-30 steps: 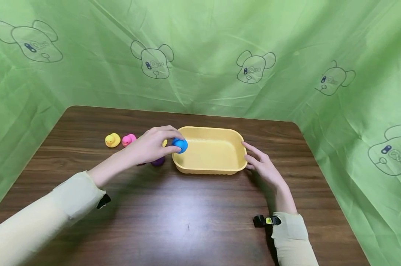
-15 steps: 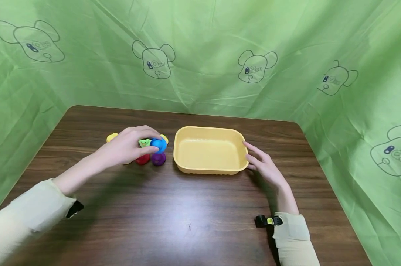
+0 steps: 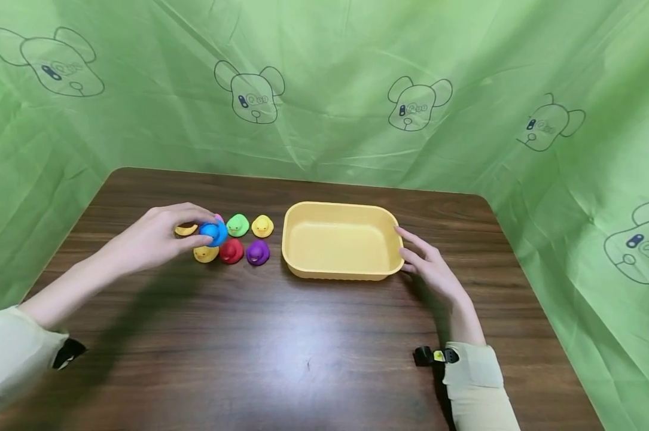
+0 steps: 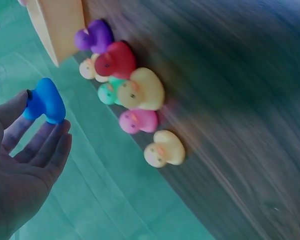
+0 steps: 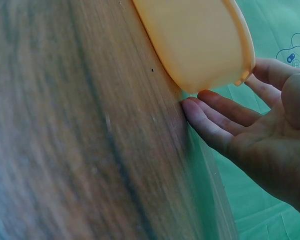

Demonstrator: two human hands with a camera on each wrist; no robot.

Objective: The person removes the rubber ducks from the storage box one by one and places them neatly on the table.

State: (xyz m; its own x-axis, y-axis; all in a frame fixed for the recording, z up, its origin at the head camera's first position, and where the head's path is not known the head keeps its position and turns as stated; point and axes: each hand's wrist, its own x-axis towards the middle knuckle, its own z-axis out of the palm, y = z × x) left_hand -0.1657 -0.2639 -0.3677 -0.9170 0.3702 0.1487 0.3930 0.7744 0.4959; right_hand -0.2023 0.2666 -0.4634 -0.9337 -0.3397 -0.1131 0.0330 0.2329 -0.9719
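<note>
My left hand (image 3: 157, 236) pinches a blue rubber duck (image 3: 213, 233) between thumb and fingers, held above the duck group left of the basin. In the left wrist view, this blue duck (image 4: 48, 100) sits at the fingertips, apart from the others. On the table are a purple duck (image 3: 258, 252), a red duck (image 3: 231, 251), a green duck (image 3: 238, 225) and several yellow ducks (image 3: 262, 226). A pink duck (image 3: 219, 218) is mostly hidden behind the blue one. My right hand (image 3: 432, 269) touches the right end of a yellow plastic basin (image 3: 340, 245) with fairly straight fingers.
The brown wooden table (image 3: 302, 359) has its far edge against a green curtain (image 3: 329, 120) printed with bear outlines. Green cloth also hangs at both sides. In the right wrist view, the basin wall (image 5: 205, 45) stands by the fingertips.
My left hand has carried the blue duck leftward, from the basin's left rim to above the left part of the duck group. The right hand stays at the basin.
</note>
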